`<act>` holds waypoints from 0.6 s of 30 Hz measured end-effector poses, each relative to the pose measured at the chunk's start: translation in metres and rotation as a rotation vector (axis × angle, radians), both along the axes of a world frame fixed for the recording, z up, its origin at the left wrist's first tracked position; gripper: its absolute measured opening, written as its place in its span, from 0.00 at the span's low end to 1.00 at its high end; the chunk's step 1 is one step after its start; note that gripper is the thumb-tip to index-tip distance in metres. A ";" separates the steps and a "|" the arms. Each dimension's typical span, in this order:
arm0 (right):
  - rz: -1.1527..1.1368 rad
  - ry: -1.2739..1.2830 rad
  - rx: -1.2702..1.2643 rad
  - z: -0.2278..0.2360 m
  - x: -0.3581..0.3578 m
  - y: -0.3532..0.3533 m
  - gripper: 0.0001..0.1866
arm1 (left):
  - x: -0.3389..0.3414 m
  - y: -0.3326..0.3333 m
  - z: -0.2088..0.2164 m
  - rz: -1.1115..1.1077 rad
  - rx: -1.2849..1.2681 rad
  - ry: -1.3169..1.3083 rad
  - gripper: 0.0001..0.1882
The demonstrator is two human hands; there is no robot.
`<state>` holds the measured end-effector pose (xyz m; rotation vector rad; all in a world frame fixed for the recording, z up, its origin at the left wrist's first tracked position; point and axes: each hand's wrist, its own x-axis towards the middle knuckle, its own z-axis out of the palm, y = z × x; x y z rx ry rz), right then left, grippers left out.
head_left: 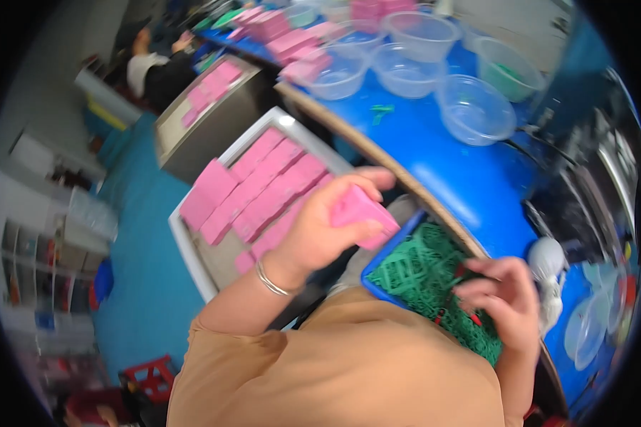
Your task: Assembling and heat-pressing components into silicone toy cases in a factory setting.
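A pink rectangular block [367,213] is in my left hand [317,228], its fingers and thumb closed round it above the edge of a white tray. My right hand [502,292] is over a blue bin [377,286] full of green plastic strips [420,267]. Its fingers are curled and blurred. Small red and dark parts, perhaps of a tool, show by the fingertips, but their kind is unclear. Rows of similar pink blocks [263,185] fill much of the white tray [192,260] on the left.
Clear plastic tubs [475,114] and stacked pink blocks [271,28] stand on the blue-topped table [434,188]. A dark machine [584,188] is at the right. Another box [214,117] with pink blocks stands beyond the tray. A person [157,71] sits at the far left.
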<state>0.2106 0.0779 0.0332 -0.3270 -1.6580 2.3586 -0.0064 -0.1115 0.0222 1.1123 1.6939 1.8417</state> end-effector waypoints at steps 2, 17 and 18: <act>0.077 -0.008 -0.053 -0.009 -0.021 -0.009 0.14 | 0.022 0.030 0.009 -0.229 0.137 -0.366 0.17; -0.944 -0.195 1.531 0.011 0.057 0.031 0.16 | 0.055 0.086 -0.022 -0.630 0.074 -1.461 0.24; -0.909 -0.326 1.605 0.012 0.052 0.034 0.21 | 0.058 0.086 -0.030 -0.705 0.079 -1.505 0.24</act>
